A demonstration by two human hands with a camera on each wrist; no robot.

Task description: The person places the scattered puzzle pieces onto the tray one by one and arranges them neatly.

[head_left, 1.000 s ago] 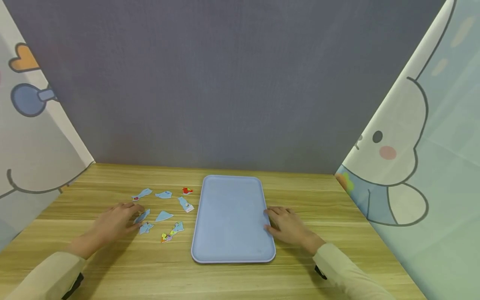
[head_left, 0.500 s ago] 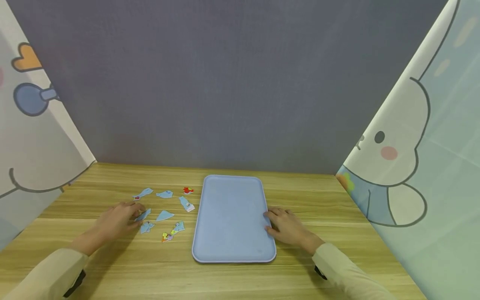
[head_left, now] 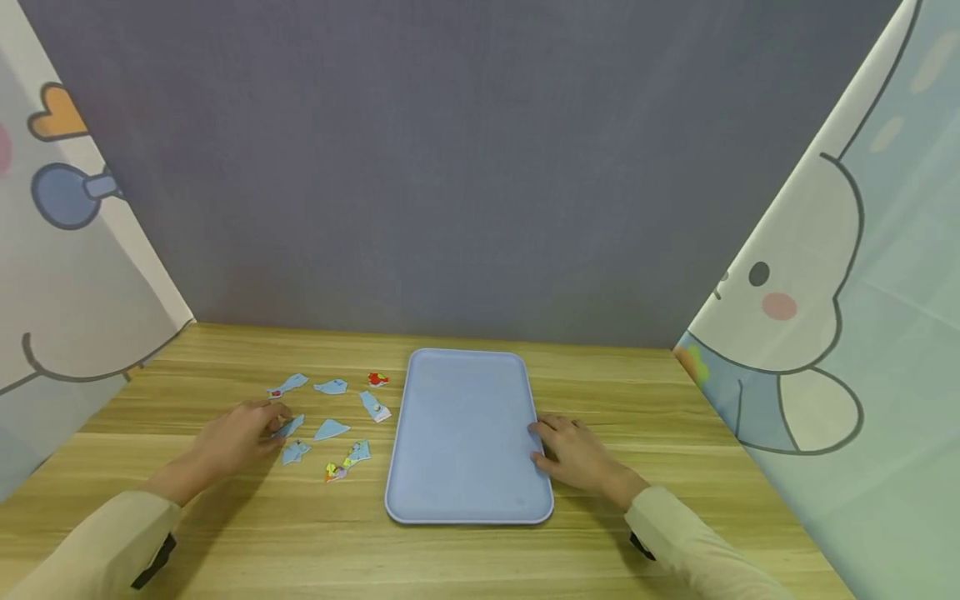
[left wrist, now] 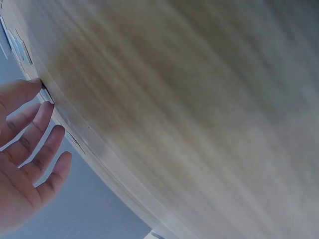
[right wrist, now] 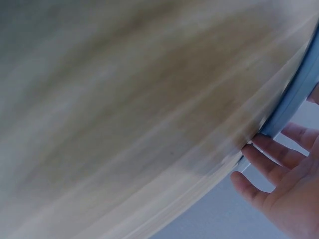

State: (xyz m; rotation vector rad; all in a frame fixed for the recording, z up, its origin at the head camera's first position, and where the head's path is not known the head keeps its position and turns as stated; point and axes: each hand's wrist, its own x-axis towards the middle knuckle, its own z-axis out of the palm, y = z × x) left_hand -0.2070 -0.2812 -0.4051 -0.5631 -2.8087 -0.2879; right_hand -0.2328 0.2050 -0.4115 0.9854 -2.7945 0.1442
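At the left of the table my left hand (head_left: 236,440) pinches a light blue irregular puzzle piece (head_left: 289,427) between thumb and fingers. The piece lies at the tabletop, partly covered by the fingertips. In the left wrist view that hand (left wrist: 32,149) has thumb and index finger close together at a thin edge on the wood. My right hand (head_left: 581,452) rests against the right rim of a pale blue rectangular tray (head_left: 471,437), its fingers relaxed. Seen from the right wrist, this hand's (right wrist: 289,174) extended fingertips touch the table beside the tray's outer wall (right wrist: 294,94).
Several flat puzzle pieces lie between the left hand and the tray, among them a blue triangle (head_left: 331,429), a red piece (head_left: 377,379) and a long multicoloured one (head_left: 348,462). A grey panel (head_left: 435,167) rises behind the wooden table (head_left: 480,562); printed cloths flank it.
The head view has shifted slightly. Both hands keep nearly the same places, the left at the blue puzzle piece and the right at the tray's rim.
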